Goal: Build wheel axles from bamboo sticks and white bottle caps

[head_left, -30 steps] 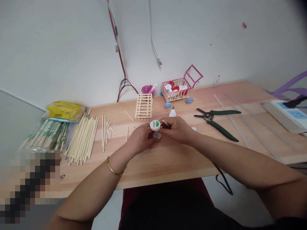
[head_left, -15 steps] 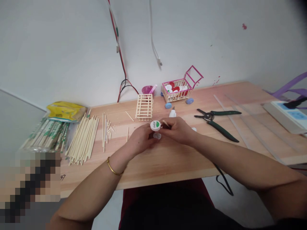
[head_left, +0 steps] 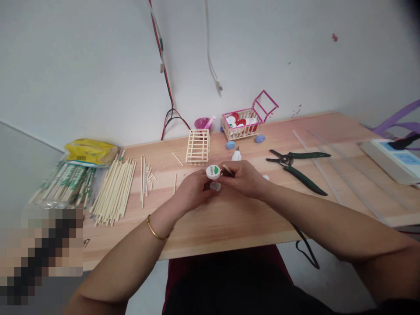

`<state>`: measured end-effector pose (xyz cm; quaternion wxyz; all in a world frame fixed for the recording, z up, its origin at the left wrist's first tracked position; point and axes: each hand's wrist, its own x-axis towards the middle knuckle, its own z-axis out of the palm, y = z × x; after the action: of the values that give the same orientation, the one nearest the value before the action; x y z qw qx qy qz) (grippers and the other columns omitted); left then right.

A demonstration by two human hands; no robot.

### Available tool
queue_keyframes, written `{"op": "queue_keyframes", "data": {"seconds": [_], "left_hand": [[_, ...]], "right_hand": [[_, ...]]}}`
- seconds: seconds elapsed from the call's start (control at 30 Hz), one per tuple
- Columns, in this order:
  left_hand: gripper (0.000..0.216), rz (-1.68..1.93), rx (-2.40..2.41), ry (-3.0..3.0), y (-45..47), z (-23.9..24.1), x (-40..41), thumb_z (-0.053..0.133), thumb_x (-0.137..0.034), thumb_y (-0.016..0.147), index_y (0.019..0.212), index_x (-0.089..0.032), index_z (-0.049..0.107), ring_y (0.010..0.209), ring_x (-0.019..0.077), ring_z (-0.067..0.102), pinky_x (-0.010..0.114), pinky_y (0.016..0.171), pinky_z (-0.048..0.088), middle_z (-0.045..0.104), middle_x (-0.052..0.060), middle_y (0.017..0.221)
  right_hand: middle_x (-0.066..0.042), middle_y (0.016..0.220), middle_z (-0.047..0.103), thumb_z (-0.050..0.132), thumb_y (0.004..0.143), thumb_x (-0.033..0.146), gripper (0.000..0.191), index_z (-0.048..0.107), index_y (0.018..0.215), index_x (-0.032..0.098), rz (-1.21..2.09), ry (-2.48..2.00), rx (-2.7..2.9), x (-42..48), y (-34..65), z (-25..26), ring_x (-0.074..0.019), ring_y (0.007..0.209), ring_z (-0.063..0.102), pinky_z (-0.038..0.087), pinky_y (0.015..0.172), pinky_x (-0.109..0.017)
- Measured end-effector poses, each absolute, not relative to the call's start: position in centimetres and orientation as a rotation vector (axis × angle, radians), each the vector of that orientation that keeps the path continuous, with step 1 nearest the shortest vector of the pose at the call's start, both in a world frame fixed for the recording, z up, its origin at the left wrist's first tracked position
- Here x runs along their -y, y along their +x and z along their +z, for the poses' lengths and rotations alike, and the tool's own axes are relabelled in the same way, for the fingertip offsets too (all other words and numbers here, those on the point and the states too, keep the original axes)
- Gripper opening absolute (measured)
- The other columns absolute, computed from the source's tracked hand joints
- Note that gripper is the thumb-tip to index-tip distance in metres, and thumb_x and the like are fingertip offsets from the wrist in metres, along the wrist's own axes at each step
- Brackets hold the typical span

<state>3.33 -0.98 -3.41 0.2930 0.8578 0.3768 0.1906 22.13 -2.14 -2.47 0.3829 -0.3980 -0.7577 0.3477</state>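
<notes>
In the head view, my left hand (head_left: pixel 192 190) is closed around a white round cap (head_left: pixel 213 172) with a green mark and lettering on its face. A second, translucent white cap (head_left: pixel 215 186) shows just below it between the hands; how it is held is not clear. My right hand (head_left: pixel 244 177) pinches a short wooden stick (head_left: pixel 227 169) close beside the first cap. Its fingertips are partly hidden. Just beyond the right hand is a white glue bottle (head_left: pixel 236 154) with a dark tip.
Behind the hands stand a small stick frame (head_left: pixel 198 146), a purple bowl (head_left: pixel 201 124) and a stick cart (head_left: pixel 243 124) filled with caps. Bundled chopsticks (head_left: pixel 114 190) and a yellow packet (head_left: pixel 90 151) lie left. Green-handled wire strippers (head_left: pixel 295 168) and a power strip (head_left: pixel 393 157) lie right.
The white cap in my left hand has turned slightly, its green mark now lower on the face. Both hands stay in nearly the same place.
</notes>
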Motion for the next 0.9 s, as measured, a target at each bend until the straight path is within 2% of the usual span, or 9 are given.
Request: {"op": "queue_keyframes", "data": {"seconds": [0.53, 0.9], "left_hand": [[0.031, 0.517, -0.983, 2.279, 3.35, -3.46, 0.89, 0.061, -0.018, 0.076, 0.107, -0.019, 0.064, 0.089, 0.0197, 0.062, 0.036, 0.079, 0.051, 0.067, 0.008, 0.103], [0.030, 0.501, -1.006, 2.291, 3.36, -3.37, 0.86, 0.063, -0.019, 0.075, 0.105, -0.019, 0.065, 0.084, 0.0190, 0.061, 0.033, 0.076, 0.050, 0.067, 0.006, 0.097]], "right_hand": [[0.003, 0.063, 0.053, 0.062, 0.082, 0.037, 0.025, 0.061, 0.069, 0.015, 0.888, -1.023, 1.933, 2.02, 22.24, -2.61, -0.0085, 0.057, 0.040, 0.030, 0.054, -0.022], [0.002, 0.064, 0.055, 0.061, 0.082, 0.036, 0.023, 0.062, 0.071, 0.016, 0.894, -1.021, 1.933, 2.07, 22.27, -2.66, -0.0090, 0.058, 0.043, 0.031, 0.054, -0.022]]}}
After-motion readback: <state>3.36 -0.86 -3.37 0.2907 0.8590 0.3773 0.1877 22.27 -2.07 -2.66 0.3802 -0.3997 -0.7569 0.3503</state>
